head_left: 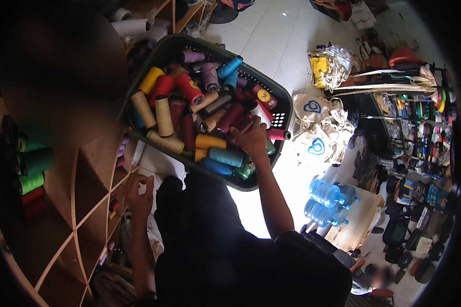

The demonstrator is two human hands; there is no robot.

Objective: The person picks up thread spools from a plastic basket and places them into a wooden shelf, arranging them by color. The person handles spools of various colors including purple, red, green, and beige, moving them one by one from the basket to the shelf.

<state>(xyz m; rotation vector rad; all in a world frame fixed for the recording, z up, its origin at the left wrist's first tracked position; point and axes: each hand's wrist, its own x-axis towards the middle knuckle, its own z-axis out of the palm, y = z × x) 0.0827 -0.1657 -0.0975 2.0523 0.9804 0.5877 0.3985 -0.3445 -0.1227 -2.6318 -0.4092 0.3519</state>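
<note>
Head view, looking down: a dark plastic basket [279, 120] tilted at an angle, packed with thread cones lying every which way, yellow, red, cream, maroon, purple, blue. Right hand [252, 138] reaches into the basket's lower right part, fingers curled down onto a dark maroon cone [241, 125]; whether the grip is closed I cannot tell, since the fingertips are buried among the cones. A teal cone [225, 156] lies just below that hand, a yellow one [210, 141] beside it. Left hand [140, 190] hangs below the basket's lower left edge, near the wooden shelf [95, 169], fingers bent inward, pinched loosely together, nothing clearly in them. Green cones [35, 161] sit in a shelf compartment at far left. On the tiled floor to the right: white cloth bags [312, 110] and two blue water jugs [325, 202], well apart from the basket.
</note>
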